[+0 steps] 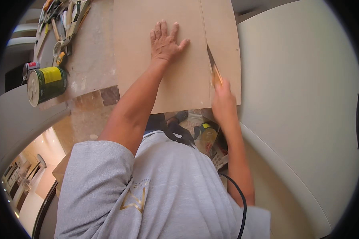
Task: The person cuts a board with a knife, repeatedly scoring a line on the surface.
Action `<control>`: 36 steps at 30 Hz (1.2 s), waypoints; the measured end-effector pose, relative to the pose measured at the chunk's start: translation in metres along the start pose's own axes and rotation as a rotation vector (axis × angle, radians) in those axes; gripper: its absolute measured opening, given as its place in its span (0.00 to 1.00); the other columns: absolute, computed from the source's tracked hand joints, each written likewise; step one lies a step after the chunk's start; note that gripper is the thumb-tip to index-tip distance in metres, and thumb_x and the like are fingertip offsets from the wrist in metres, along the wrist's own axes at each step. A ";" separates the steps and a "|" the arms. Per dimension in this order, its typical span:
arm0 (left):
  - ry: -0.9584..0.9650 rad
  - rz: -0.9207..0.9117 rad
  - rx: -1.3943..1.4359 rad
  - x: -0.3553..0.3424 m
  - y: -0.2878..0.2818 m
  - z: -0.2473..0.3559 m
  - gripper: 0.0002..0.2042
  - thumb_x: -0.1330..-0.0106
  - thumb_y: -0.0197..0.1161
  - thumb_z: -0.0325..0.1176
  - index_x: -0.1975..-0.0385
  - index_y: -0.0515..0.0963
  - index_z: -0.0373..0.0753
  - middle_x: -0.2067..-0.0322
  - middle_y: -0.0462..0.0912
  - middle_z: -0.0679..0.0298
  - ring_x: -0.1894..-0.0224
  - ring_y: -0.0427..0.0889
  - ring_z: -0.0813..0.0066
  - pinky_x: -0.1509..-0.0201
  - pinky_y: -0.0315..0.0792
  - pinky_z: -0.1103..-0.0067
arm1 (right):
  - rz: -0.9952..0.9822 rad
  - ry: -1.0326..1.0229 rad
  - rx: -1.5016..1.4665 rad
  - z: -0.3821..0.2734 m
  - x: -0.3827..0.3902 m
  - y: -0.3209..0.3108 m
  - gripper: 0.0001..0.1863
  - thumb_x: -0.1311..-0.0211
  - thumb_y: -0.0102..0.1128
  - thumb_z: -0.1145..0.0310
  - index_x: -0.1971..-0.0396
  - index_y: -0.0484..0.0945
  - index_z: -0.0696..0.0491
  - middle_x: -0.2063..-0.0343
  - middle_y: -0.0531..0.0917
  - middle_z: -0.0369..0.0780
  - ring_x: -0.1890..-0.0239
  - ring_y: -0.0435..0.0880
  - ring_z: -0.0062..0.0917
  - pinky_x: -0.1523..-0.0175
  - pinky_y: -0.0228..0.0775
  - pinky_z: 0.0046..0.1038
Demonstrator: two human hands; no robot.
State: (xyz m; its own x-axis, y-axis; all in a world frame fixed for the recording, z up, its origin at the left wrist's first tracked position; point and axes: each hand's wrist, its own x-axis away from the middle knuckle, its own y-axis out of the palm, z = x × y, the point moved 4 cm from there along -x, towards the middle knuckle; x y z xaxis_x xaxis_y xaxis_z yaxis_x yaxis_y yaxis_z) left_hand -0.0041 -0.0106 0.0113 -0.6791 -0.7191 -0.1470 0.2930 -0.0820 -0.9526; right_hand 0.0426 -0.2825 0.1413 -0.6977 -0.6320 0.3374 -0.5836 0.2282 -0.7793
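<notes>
Left of the board (135, 47), indistinct tools (55, 30) crowd a stained table (95, 59). On the board, its far end cut off, the left hand (165, 46) lies flat, fingers spread; apart from it, the blurred right hand (224, 101) clasps a wood-handled blade (212, 61), partly hiding its handle. Right of the board curves a pale panel (299, 103).

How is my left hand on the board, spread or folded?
Spread: the left hand lies palm down on the board, with its fingers extended and the thumb pointing out to the side.
</notes>
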 end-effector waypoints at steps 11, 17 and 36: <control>-0.012 -0.021 0.018 0.002 -0.001 -0.009 0.43 0.29 0.53 0.71 0.19 0.61 0.55 0.17 0.51 0.49 0.15 0.45 0.49 0.14 0.39 0.55 | -0.081 0.146 -0.045 -0.037 0.056 -0.039 0.15 0.19 0.45 0.66 0.43 0.68 0.60 0.63 0.84 0.64 0.58 0.84 0.64 0.56 0.74 0.59; -0.011 -0.036 0.003 -0.003 -0.005 -0.004 0.43 0.29 0.53 0.71 0.19 0.60 0.54 0.17 0.50 0.49 0.14 0.43 0.53 0.14 0.37 0.56 | -0.013 0.073 0.069 0.004 0.022 0.018 0.16 0.20 0.48 0.68 0.39 0.65 0.57 0.67 0.85 0.62 0.62 0.85 0.65 0.59 0.75 0.62; 0.013 -0.024 0.017 -0.001 -0.012 0.011 0.43 0.30 0.55 0.71 0.19 0.62 0.53 0.18 0.52 0.48 0.15 0.45 0.51 0.14 0.38 0.56 | 0.032 -0.016 -0.004 0.006 -0.055 0.023 0.15 0.21 0.50 0.66 0.43 0.69 0.57 0.66 0.85 0.63 0.62 0.85 0.64 0.58 0.77 0.61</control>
State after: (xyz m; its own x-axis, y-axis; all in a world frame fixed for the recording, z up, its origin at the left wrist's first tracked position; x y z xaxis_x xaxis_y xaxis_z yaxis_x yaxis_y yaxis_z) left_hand 0.0002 -0.0161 0.0262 -0.6947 -0.7080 -0.1273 0.2879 -0.1115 -0.9512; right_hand 0.0705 -0.2468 0.1018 -0.7094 -0.6359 0.3039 -0.5627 0.2515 -0.7874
